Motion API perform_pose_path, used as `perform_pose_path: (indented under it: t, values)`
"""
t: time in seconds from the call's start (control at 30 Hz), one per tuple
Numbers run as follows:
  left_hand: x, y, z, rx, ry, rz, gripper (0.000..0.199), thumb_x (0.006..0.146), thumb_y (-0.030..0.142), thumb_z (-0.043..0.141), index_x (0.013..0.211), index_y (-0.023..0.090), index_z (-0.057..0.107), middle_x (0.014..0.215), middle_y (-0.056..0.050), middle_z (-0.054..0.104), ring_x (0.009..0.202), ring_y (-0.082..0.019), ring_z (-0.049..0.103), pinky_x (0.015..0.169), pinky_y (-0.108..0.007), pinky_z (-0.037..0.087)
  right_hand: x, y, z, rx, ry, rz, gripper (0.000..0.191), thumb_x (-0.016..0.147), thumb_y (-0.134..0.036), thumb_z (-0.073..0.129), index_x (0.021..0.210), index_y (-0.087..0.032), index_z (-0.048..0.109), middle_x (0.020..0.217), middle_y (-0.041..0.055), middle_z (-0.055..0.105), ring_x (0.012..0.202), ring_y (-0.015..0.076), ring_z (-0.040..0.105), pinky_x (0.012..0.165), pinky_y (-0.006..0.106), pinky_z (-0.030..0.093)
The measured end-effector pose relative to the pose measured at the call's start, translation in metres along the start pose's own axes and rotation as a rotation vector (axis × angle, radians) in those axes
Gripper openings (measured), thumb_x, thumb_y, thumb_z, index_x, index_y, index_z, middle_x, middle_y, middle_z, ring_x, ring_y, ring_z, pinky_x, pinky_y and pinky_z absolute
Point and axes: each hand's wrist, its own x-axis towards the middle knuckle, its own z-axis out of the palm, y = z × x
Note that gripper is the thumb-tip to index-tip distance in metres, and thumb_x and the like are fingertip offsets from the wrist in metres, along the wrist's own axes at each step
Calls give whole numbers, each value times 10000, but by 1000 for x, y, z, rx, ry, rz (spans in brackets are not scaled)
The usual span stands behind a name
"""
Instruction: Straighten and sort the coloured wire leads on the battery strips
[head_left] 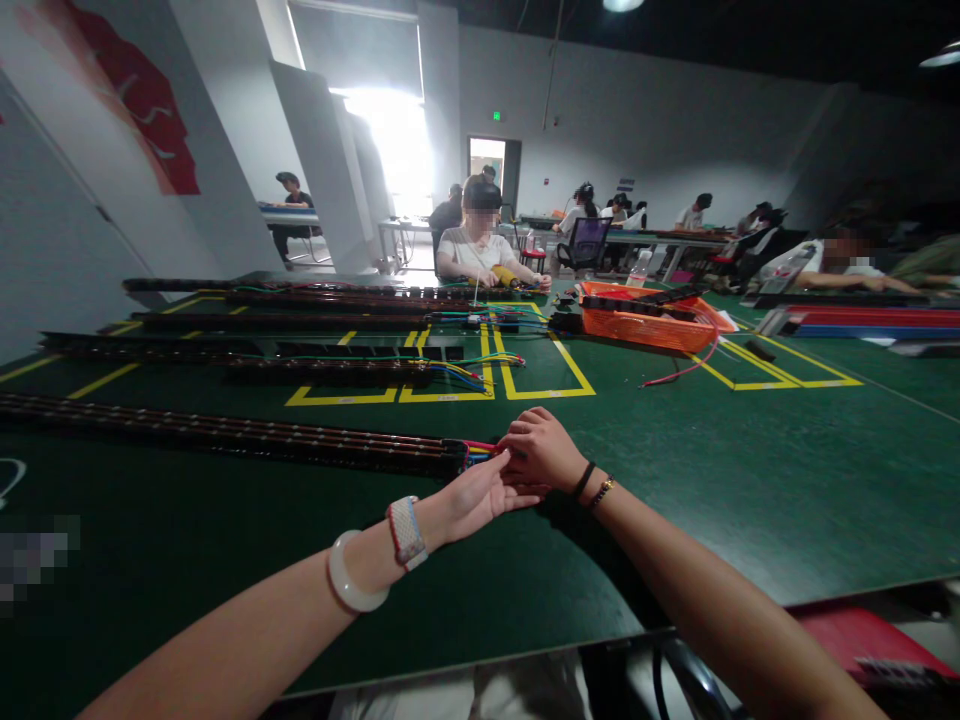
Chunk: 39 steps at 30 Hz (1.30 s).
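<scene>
A long dark bundle of rods (300, 432) lies across the green table (750, 480) from the left edge to the middle. Red, yellow and blue wires (478, 455) come out of its right end. My left hand (484, 495) is palm up at the wire ends, thumb on them and the other fingers stretched to the right. Above it, my right hand (546, 447) is closed around the wire ends with bent fingers. The wire tips are hidden between the two hands, which touch each other.
More dark bundles with loose wires (330, 373) lie behind on yellow-taped outlines. An orange basket (645, 328) holding dark parts stands at the back right, a pink wire hanging out. Red and blue strips (862, 322) lie farther right. A person (476, 245) sits across the table.
</scene>
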Motion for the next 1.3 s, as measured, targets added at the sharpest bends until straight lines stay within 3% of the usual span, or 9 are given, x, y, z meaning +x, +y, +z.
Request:
perform_pose_path:
  t: [0.2, 0.53, 0.73, 0.87, 1.0, 1.17, 1.3]
  values:
    - [-6, 0, 9, -181, 223, 170, 178, 891, 159, 436, 830, 107, 595, 820, -85, 652, 791, -153, 629, 852, -317, 485, 0, -4, -3, -178, 68, -132, 230, 904, -290, 521, 744, -190, 652, 702, 21, 593, 738, 158, 441, 805, 341, 282]
    - [6, -7, 1, -301, 300, 266, 238, 927, 167, 407, 788, 134, 597, 817, -44, 642, 755, -105, 612, 762, -244, 506, -5, -11, 1, -408, 149, -342, 159, 896, -121, 481, 881, -122, 639, 776, 60, 606, 797, 184, 466, 888, 398, 307]
    - [3, -5, 2, -289, 322, 259, 266, 930, 156, 392, 762, 136, 597, 796, -41, 635, 729, -96, 604, 774, -240, 507, -3, -9, -8, -347, 36, -425, 195, 933, -166, 440, 906, -123, 629, 826, 67, 602, 784, 176, 459, 852, 369, 343]
    - [-1, -4, 6, -235, 307, 251, 250, 933, 179, 394, 790, 139, 595, 793, -37, 636, 703, -93, 600, 825, -267, 502, -5, -5, -16, -231, 22, -333, 266, 955, -289, 411, 979, -145, 633, 871, 76, 597, 791, 175, 460, 813, 347, 348]
    - [-6, -2, 10, -170, 235, 244, 237, 932, 249, 413, 881, 124, 608, 866, -81, 661, 825, -144, 628, 929, -341, 463, -8, 3, -24, -130, 14, -239, 346, 918, -427, 470, 1132, -186, 598, 932, 78, 601, 849, 187, 476, 822, 339, 338]
    - [-5, -3, 7, -160, 228, 214, 257, 925, 283, 434, 909, 104, 618, 989, -123, 658, 986, -176, 604, 1010, -357, 397, -10, 11, -24, -122, -69, -188, 246, 925, -357, 482, 962, -180, 648, 794, 53, 603, 748, 163, 479, 741, 297, 324]
    - [-1, -8, 1, -147, 214, 256, 261, 922, 293, 441, 905, 103, 619, 964, -120, 663, 961, -173, 613, 1011, -360, 395, -10, 12, -20, -129, -85, -197, 227, 939, -298, 464, 982, -177, 651, 747, 38, 607, 688, 146, 479, 693, 281, 308]
